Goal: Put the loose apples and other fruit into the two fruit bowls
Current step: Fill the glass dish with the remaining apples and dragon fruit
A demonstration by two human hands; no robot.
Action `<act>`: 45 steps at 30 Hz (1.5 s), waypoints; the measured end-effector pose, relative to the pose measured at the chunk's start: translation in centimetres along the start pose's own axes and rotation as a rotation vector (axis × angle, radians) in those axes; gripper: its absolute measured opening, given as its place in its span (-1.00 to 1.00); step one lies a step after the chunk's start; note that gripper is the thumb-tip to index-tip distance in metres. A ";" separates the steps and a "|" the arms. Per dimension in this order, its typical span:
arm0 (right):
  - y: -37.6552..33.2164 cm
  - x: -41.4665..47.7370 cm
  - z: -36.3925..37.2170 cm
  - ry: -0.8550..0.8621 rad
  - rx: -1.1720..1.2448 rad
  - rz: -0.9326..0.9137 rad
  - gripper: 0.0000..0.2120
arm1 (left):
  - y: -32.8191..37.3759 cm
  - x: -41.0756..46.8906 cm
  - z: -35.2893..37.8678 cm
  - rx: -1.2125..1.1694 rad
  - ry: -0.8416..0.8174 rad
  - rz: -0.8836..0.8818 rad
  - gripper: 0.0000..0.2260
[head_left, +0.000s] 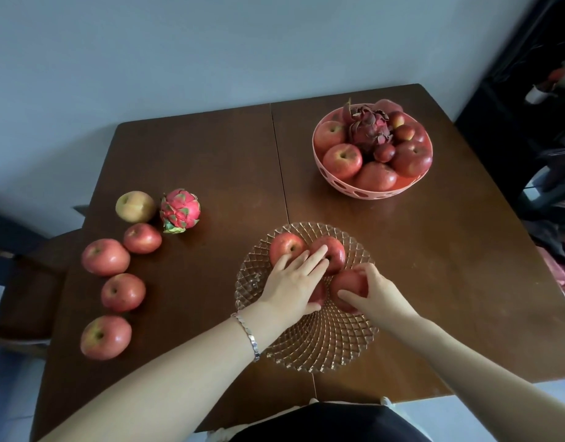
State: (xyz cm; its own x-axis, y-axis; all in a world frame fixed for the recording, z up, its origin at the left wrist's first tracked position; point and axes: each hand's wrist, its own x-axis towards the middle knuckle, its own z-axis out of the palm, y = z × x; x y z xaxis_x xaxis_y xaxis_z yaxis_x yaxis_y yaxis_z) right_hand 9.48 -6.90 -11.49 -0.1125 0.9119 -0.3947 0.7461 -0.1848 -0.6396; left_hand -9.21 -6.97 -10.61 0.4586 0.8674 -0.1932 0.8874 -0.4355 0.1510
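Roughly midway: pink bowl [354, 190] at 1 o'clock full, right hand [380, 295] clamps apple [349, 281] in glass bowl [322, 349], left hand [290, 288] flat-fingered, six fruit [105, 256] loose at 9 o'clock.

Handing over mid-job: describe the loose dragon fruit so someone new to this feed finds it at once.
On the left side of the brown table, a row of loose red apples runs away from the person. At its far end, right of a yellow-brown fruit, lies the dragon fruit: bright pink with green-tipped scales, unlike its smooth round neighbours.
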 end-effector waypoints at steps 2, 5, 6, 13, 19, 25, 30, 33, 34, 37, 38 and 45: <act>0.1 -0.3 0.7 0.032 -0.065 -0.029 -0.53 | 0.0 0.0 0.2 0.005 0.004 -0.004 -0.27; 0.2 -0.5 1.4 0.140 -0.302 -0.113 -0.50 | 0.2 0.1 0.3 0.003 0.006 -0.014 -0.28; 0.1 -0.5 1.5 0.175 -0.378 -0.142 -0.48 | 0.2 0.1 0.3 0.001 0.007 -0.015 -0.28; 0.5 -0.3 1.5 0.123 -0.436 -0.215 -0.23 | 0.1 0.1 0.4 0.014 0.015 -0.013 -0.29; 0.6 -0.1 1.1 0.075 -0.453 -0.279 -0.25 | 0.0 0.1 0.6 0.007 0.019 -0.015 -0.30; -0.3 -0.3 2.4 0.083 -0.623 -0.207 -0.12 | 0.5 0.2 0.8 0.014 0.029 -0.053 -0.32; -0.2 0.1 1.9 0.116 -0.488 -0.149 -0.26 | 0.7 0.2 0.9 0.001 0.031 -0.071 -0.32; -0.1 0.0 1.9 0.119 -0.577 -0.203 -0.25 | 0.7 0.2 0.9 0.005 0.026 -0.079 -0.32; -0.1 0.0 1.9 0.120 -0.603 -0.214 -0.24 | 0.8 0.2 0.9 0.008 0.028 -0.084 -0.33; -0.3 0.1 1.7 0.119 -0.648 -0.228 -0.21 | 1.0 0.3 0.8 0.005 0.039 -0.100 -0.34; -0.5 0.1 1.6 0.117 -0.666 -0.228 -0.19 | 1.0 0.2 0.8 0.002 0.044 -0.104 -0.35; -0.8 0.7 1.8 0.088 -0.602 -0.208 -0.03 | 1.6 -0.5 1.0 0.042 0.037 -0.111 -0.28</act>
State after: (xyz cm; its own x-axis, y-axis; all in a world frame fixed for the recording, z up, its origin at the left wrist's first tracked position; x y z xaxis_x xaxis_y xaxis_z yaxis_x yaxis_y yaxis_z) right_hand 7.66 -6.77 -12.42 -0.2589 0.9380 -0.2303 0.9553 0.2133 -0.2048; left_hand -7.97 -8.31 -11.22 0.3564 0.9186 -0.1708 0.9340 -0.3458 0.0894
